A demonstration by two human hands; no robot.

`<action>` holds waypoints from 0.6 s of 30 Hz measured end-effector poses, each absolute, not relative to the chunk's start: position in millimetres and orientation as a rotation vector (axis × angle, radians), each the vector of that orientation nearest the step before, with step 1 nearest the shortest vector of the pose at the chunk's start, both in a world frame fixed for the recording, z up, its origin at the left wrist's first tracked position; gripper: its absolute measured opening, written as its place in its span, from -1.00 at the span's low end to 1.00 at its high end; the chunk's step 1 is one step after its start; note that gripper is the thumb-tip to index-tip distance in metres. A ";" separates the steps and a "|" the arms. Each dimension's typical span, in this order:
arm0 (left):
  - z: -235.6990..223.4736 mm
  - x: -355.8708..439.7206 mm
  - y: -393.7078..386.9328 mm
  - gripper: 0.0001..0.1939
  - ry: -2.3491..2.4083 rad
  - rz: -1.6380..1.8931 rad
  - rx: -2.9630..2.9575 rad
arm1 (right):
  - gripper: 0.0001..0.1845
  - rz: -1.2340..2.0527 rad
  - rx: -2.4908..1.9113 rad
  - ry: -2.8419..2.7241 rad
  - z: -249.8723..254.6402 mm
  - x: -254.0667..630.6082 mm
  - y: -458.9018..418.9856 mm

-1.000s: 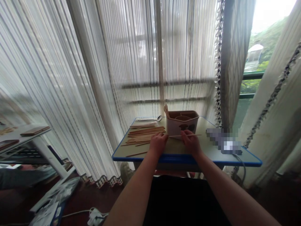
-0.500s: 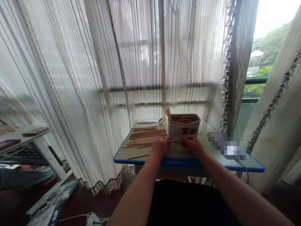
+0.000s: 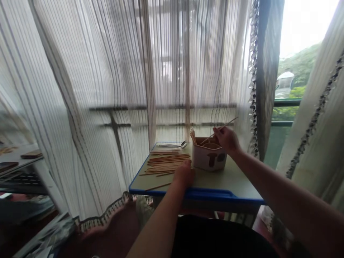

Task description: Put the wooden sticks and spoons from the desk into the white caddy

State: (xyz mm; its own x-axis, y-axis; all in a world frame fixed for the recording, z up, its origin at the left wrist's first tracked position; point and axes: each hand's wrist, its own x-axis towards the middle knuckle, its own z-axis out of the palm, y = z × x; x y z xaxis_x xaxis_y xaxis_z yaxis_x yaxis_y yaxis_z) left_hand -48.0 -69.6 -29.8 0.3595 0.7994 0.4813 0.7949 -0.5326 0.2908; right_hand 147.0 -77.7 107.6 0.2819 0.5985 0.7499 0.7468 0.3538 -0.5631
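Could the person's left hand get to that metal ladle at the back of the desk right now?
Probably yes. The left hand is on the near side of the wooden sticks, and the ladle lies beyond them. The container stands to the right, so reaching over the sticks looks open.

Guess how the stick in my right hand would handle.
The stick is probably stiff, since it runs straight past your right hand. It's likely light and easy to snap, being so thin. It may roll if round, but I can't tell its cross-section.
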 end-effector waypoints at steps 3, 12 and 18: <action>-29.2 -48.0 -70.3 -0.75 1.547 0.889 2.583 | -0.62 -0.166 -1.477 -1.610 108.2 135.9 -61.8; -28.1 -50.2 -72.1 -0.81 1.530 0.869 2.631 | -0.74 -0.231 -1.552 -1.684 113.3 112.5 -49.9; -26.7 -50.8 -75.0 -0.81 1.501 0.948 2.592 | -0.69 -0.307 -1.491 -1.598 97.7 104.1 -68.3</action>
